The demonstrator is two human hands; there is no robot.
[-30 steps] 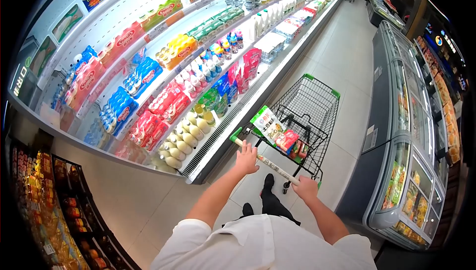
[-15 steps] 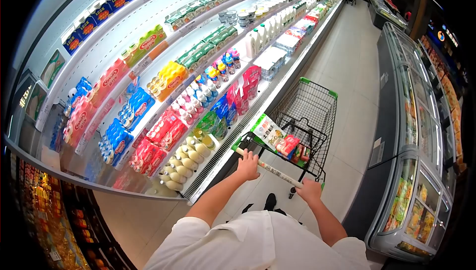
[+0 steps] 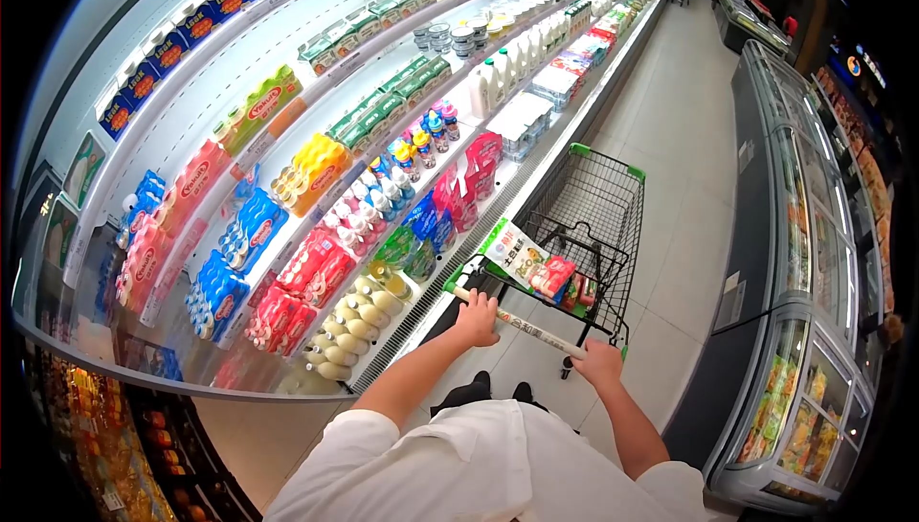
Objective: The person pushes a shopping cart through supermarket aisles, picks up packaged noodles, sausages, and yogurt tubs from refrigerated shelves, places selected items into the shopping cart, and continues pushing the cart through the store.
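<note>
My left hand is closed round the left part of the pale handle of a shopping cart. Near the handle's right end, my right hand grips the same bar. The cart's black wire basket with green corners stretches out ahead of my hands. Just past the handle lies a white and green printed bag, and beside it a red and white package.
A lit dairy case with curved shelves runs along the left, its lower edge close to the cart. Freezer cabinets line the right. Tiled floor lies between them. Dark racks stand at the lower left.
The cart and both hands have moved forward along the dairy case, whose goods have shifted down and left in view. Both hands have stayed on the handle, and the feet have changed position.
</note>
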